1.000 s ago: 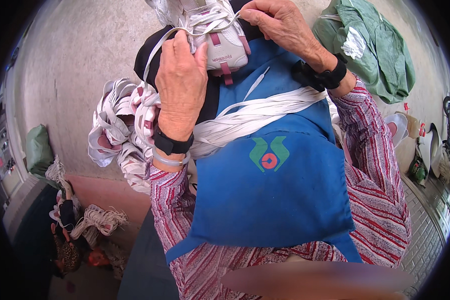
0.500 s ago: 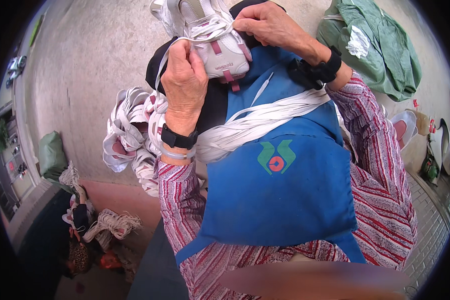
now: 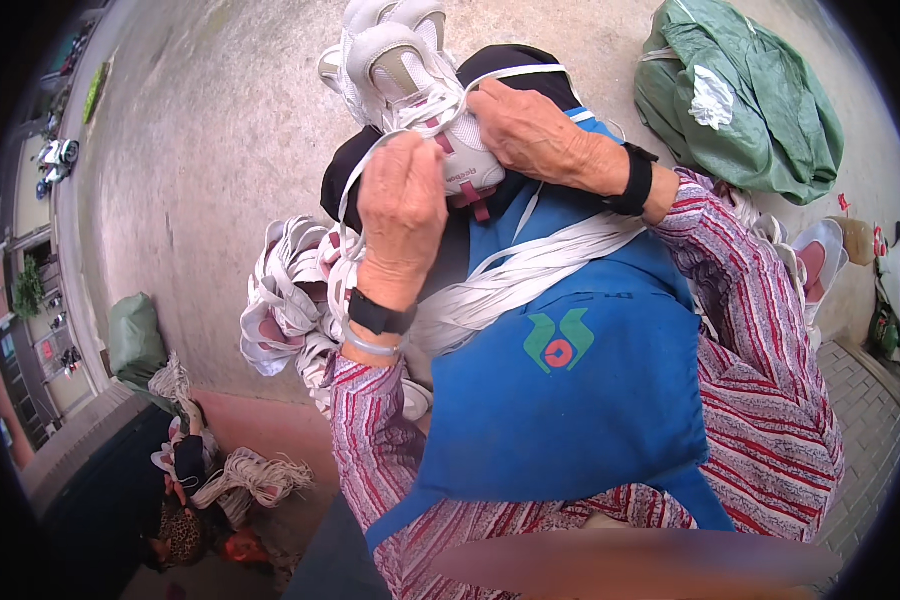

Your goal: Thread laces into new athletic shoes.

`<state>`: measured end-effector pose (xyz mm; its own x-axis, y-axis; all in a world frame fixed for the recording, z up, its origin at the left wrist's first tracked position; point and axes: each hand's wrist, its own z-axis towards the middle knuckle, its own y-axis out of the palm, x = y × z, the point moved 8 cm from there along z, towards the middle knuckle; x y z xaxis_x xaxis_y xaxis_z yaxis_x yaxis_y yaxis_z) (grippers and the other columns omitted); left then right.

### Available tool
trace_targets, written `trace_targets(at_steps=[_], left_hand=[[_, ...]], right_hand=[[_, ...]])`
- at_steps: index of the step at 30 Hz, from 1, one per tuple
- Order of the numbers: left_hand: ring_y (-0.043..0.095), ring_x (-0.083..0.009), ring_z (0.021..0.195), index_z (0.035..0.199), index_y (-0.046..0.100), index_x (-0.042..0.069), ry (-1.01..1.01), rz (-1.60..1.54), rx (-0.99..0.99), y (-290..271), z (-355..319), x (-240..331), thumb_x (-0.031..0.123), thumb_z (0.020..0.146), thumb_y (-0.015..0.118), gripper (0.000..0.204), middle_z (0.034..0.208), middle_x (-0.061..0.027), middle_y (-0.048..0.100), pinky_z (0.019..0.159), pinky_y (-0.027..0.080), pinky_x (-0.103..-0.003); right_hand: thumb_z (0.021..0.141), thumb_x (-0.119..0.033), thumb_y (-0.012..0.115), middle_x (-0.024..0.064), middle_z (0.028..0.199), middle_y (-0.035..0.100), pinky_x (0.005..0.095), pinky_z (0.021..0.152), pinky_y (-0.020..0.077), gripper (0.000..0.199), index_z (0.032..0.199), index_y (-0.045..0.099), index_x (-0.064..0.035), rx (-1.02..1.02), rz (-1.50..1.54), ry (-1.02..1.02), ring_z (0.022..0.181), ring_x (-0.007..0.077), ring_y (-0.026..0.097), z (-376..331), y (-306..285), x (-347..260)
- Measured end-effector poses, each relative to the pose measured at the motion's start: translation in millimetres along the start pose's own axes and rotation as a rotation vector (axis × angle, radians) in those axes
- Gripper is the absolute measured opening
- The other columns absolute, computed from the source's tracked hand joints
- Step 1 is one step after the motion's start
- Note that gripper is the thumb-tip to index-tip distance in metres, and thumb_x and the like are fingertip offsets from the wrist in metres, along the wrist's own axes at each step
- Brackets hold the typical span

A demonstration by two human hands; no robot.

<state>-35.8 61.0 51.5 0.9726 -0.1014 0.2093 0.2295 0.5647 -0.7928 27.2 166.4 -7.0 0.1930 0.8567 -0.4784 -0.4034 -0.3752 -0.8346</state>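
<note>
A white sneaker [image 3: 473, 172] with mauve trim rests on my lap at the upper middle, its toe toward me. My left hand [image 3: 403, 205] is closed in a pinch on a white shoelace [image 3: 350, 180] that loops down beside the wrist. From the far side of the sneaker, my right hand [image 3: 548, 135] pinches another length of lace, which arcs over the dark trouser knee [image 3: 520, 60]. Both hands are just above the lacing. A thick bundle of white shoelaces [image 3: 540, 265] lies across my blue apron [image 3: 610, 430]. Fingertips are partly hidden.
A heap of white sneakers [image 3: 290, 300] sits on the floor to my left, and another sneaker [image 3: 818, 260] to my right. A large green sack [image 3: 750, 110] stands at the upper right, a smaller one [image 3: 136, 335] at left. Another person [image 3: 182, 530] handles laced shoes at lower left.
Both hands have come closer together over the lacing. The lace in my right hand is now drawn out in a long arc over the knee. The view has shifted slightly.
</note>
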Motion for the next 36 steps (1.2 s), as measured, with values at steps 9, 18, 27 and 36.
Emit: trace_targets(at_steps=[9, 18, 27, 36], left_hand=[[0.063, -0.0112, 0.057, 0.100, 0.057, -0.002, -0.766, -0.687, -0.093, 46, -4, -16, 0.008, 0.088, 0.061, 0.017, 0.070, -0.0085, 0.066, 0.053, 0.051, -0.025], [0.064, -0.0118, 0.059, 0.104, 0.059, -0.004, -0.607, -0.413, 0.084, 38, -3, -23, 0.011, 0.087, 0.063, 0.023, 0.070, -0.0098, 0.067, 0.054, 0.051, -0.024], [0.067, -0.0155, 0.062, 0.102, 0.059, -0.004, -0.927, -1.093, -0.039, 59, -23, -21, 0.010, 0.091, 0.058, 0.018, 0.077, -0.0099, 0.067, 0.051, 0.055, -0.026], [0.066, -0.0163, 0.083, 0.107, 0.058, -0.006, -0.853, -1.339, 0.214, 15, -43, 10, 0.007, 0.094, 0.055, 0.019, 0.095, -0.0120, 0.065, 0.075, 0.055, -0.027]], right_hand=[[0.082, -0.005, 0.058, 0.0159, 0.088, 0.056, 0.0373, 0.065, 0.0518, 0.025, 0.106, 0.051, -0.0017, 0.139, -0.006, 0.004, 0.082, 0.0336, 0.062, -2, -17, -2], [0.076, -0.004, 0.062, 0.0112, 0.092, 0.056, 0.0342, 0.064, 0.0533, 0.036, 0.110, 0.051, -0.0072, 0.093, -0.048, -0.162, 0.081, 0.0296, 0.063, 4, -17, -12], [0.075, -0.015, 0.060, 0.0089, 0.087, 0.050, 0.0347, 0.062, 0.0496, 0.015, 0.088, 0.056, -0.0072, 0.258, -0.422, -0.352, 0.073, 0.0260, 0.060, 15, -37, -34], [0.085, -0.002, 0.063, 0.0068, 0.094, 0.059, 0.0225, 0.067, 0.0454, 0.008, 0.092, 0.061, -0.0013, 0.114, 1.011, 0.024, 0.077, 0.0096, 0.055, -27, -52, -45]])
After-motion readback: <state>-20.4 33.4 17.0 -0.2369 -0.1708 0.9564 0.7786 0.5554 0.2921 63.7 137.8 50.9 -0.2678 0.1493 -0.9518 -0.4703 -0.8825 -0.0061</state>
